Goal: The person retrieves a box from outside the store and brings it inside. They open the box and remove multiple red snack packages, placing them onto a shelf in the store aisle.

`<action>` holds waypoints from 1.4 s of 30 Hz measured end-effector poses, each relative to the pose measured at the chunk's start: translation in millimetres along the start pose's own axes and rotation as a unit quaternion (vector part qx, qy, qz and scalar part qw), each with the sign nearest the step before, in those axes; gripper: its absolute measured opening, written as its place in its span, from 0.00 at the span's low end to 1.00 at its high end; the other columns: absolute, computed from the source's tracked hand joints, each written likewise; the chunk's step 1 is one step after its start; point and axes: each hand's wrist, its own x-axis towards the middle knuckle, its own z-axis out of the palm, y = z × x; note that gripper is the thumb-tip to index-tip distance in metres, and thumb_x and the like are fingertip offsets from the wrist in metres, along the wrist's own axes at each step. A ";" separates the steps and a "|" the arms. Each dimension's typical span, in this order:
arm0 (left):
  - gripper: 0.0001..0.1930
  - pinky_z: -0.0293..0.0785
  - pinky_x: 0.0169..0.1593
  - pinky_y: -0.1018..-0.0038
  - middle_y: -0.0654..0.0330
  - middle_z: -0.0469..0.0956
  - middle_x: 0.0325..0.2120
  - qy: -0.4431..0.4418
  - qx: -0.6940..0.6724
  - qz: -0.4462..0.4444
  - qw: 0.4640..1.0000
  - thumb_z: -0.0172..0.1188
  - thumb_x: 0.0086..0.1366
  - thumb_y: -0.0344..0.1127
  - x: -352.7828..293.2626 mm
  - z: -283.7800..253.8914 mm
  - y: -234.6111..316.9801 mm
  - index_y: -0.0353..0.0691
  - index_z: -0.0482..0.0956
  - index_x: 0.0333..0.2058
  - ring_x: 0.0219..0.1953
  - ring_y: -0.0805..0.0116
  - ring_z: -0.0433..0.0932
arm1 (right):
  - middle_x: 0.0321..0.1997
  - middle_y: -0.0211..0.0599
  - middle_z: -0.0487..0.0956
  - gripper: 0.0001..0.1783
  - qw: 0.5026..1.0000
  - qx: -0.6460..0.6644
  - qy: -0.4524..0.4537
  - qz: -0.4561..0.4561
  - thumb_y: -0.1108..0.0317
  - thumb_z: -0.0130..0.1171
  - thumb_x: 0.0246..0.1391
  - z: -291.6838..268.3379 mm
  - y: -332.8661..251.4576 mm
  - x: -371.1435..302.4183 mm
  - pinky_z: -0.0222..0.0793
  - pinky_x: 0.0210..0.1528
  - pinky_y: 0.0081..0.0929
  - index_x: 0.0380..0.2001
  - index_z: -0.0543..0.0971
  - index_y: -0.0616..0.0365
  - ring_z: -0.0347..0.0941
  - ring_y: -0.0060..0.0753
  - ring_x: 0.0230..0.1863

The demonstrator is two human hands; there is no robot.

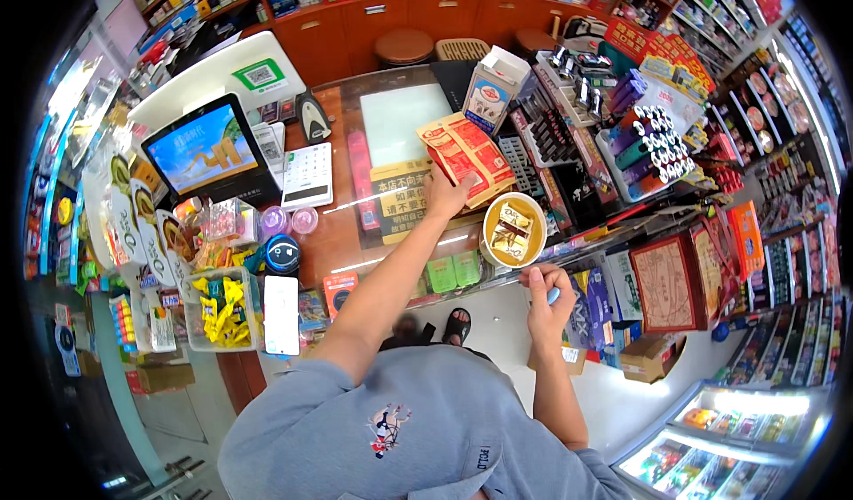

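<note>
My left hand [447,194] reaches over the glass counter [355,256], its fingers closed on the near edge of a red and tan paper packet [471,155]. The packet lies against a small open white carton [494,87]. Just right of that hand stands a round tub [486,234] with a yellow inside and a few small wrapped pieces [513,234] in it. Below the tub, in front of the counter, my right hand [545,300] is closed around a small light-blue thing [553,295]; most of it is hidden by the fingers.
At left stand a screen [202,149], a white calculator-like device [307,176], a clear bin [255,296] of yellow-wrapped sweets and a white phone-like slab [282,315]. Racks of dark tubes [553,136] and colourful bottles [653,154] crowd the right. A red box [673,284] sits lower right.
</note>
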 end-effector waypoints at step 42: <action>0.12 0.69 0.30 0.78 0.64 0.80 0.29 -0.757 0.029 0.029 0.652 0.59 0.68 0.44 -698.3 420.7 117.2 0.40 0.78 0.38 0.27 0.77 0.76 | 0.33 0.38 0.82 0.13 0.775 0.128 0.586 0.199 0.62 0.53 0.67 -513.8 24.0 -499.6 0.70 0.32 0.20 0.42 0.74 0.63 0.74 0.21 0.29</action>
